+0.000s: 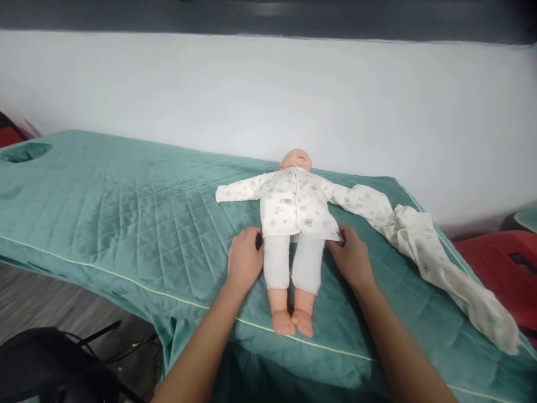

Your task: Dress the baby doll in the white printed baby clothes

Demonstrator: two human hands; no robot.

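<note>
A baby doll (pixel 296 159) lies on its back on the green quilted cover, its bare feet pointing at me. It wears a white printed baby shirt (pixel 280 208), with both sleeves spread out sideways. Below the hem its white cloth upper legs show. My left hand (pixel 245 256) is closed at the shirt's lower left corner, its fingertips partly hidden beside the doll's hip. On the other side, my right hand (pixel 351 256) pinches the lower right corner of the hem, which is pulled out slightly. Matching printed baby pants (pixel 444 268) lie crumpled to the right, touching the sleeve.
The green quilted cover (pixel 126 207) drapes a long bed against a white wall (pixel 251 95). A hole (pixel 26 152) shows at its left end. Red chairs (pixel 499 268) stand at the right. A black bag (pixel 50 364) and cables are on the floor at lower left.
</note>
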